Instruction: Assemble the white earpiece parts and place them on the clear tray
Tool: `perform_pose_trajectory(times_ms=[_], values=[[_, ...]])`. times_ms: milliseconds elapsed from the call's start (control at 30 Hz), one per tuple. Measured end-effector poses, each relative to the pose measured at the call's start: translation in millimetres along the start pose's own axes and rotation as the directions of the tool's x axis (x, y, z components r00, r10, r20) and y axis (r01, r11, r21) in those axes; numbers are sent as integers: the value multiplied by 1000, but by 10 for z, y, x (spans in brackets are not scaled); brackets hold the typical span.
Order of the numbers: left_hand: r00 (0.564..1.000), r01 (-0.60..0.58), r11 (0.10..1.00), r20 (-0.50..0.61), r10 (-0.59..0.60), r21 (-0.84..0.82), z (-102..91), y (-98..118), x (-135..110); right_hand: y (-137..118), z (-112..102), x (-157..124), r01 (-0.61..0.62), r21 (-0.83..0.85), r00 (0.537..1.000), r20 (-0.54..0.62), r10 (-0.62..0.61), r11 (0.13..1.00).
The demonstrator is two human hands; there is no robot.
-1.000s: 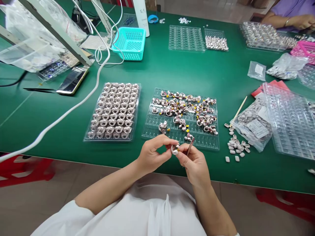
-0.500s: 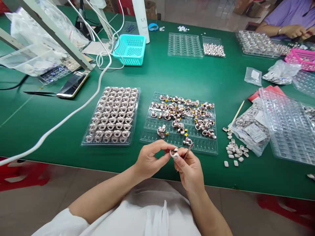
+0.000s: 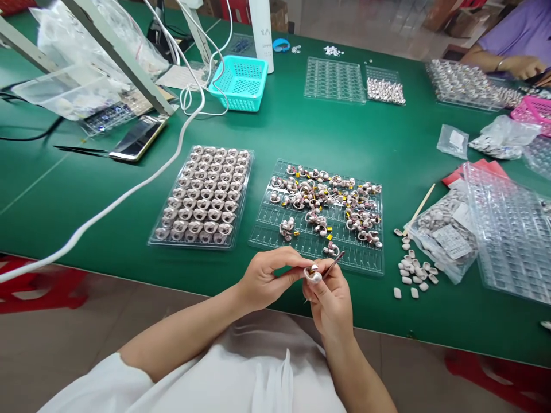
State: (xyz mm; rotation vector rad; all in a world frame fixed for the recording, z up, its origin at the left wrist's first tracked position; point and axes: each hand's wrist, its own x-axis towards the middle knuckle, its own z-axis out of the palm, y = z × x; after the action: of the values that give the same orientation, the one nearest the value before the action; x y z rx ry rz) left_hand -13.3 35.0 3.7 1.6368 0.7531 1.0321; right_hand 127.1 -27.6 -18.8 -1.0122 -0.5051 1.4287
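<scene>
left hand point(image 3: 262, 281) and right hand point(image 3: 332, 299) both pinched tight on one small pearly part point(image 3: 313, 276) over the table point(image 3: 206, 267) edge, just short of the clear tray point(image 3: 275, 245); tweezers point(image 3: 330, 267) tucked in right fist, leaving fingertips free.

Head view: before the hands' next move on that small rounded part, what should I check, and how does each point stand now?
1. Small part pinched between left hand and right hand: ok.
2. Tweezers gripped in right hand: ok.
3. Part's orientation: cannot tell, too small.
4. Middle tray has bare pockets in its near rows: ok.
5. Left tray has a free pocket: not ok, every pocket looks filled.
</scene>
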Motion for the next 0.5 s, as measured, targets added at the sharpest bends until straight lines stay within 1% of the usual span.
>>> perform_pose_trajectory(times_ms=[67, 133, 233, 300, 367, 500], values=[[1000, 14, 1000, 16, -14, -11, -4, 1, -5, -3, -11, 0, -4, 17, 1000, 16, 3, 1000], [998, 40, 999, 44, -38, -23, -15, 0, -13, -11, -37, -2, -7, 0, 1000, 21, 7, 1000], [991, 99, 994, 90, -95, -42, -39, 8, -23, -37, -102, -9, 12, -97, 1000, 14, -11, 995], [981, 165, 984, 111, -157, -70, -52, 29, -24, -71, -157, -16, 49, -185, 999, 31, -44, 982], [961, 257, 960, 133, -242, -112, -60, 60, -20, -121, -213, -20, 82, -274, 995, 84, -61, 958], [900, 426, 885, 187, -394, -186, -57, 101, -11, -227, -286, -12, 150, -425, 979, 193, -72, 893]])
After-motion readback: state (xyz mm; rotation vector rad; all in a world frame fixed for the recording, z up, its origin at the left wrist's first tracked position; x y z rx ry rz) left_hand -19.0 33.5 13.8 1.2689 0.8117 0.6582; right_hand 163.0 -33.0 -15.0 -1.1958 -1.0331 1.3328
